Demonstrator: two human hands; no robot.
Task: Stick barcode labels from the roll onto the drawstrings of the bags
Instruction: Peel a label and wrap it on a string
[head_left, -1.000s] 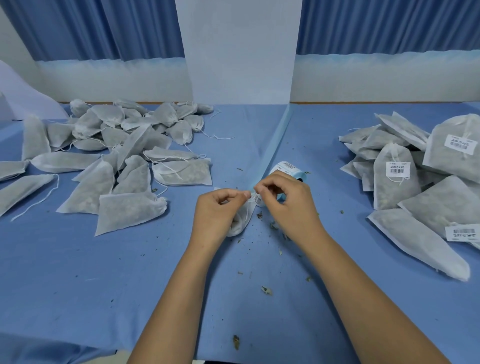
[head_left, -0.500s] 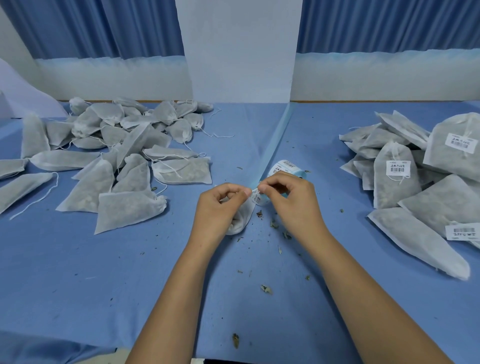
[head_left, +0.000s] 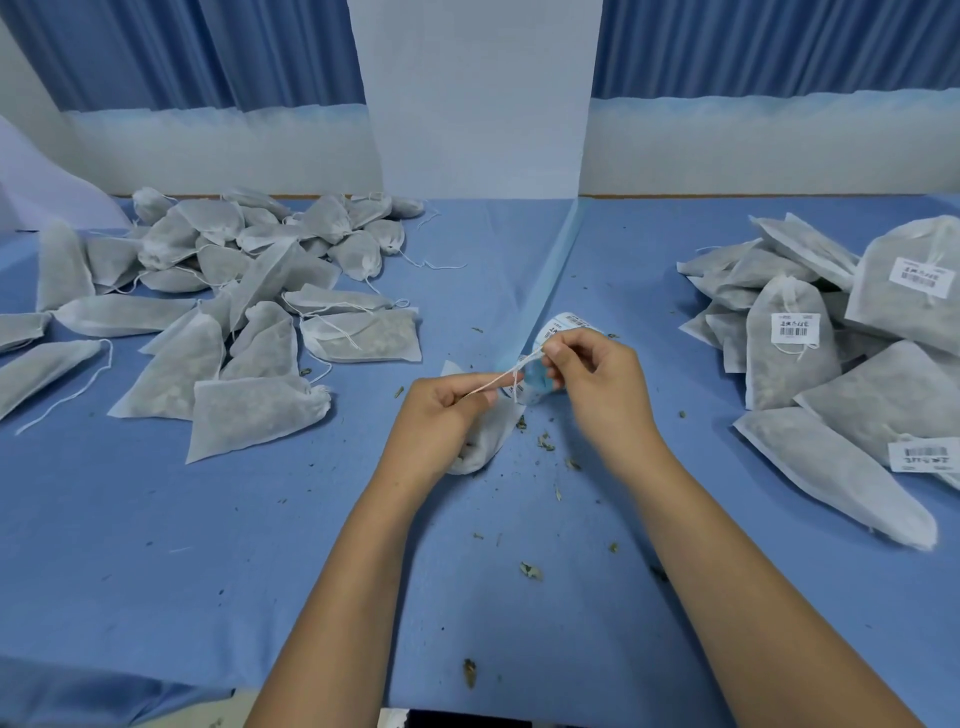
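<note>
Head view: grips of our left hand (head_left: 445, 415) and right hand (head_left: 597, 379) pinch the drawstring (head_left: 500, 381) taut, probably for labelling.

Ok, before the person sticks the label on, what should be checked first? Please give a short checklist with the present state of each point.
1. Drawstring stretched between both hands: ok.
2. Left hand pinches one end of it: ok.
3. Right hand pinches the other end: ok.
4. Bag rests on the table under the left hand: ok.
5. Label roll close by, just behind the right hand: ok.
6. Peeled label ready in the fingers or already on the string: cannot tell, that spot is blurred.
</note>
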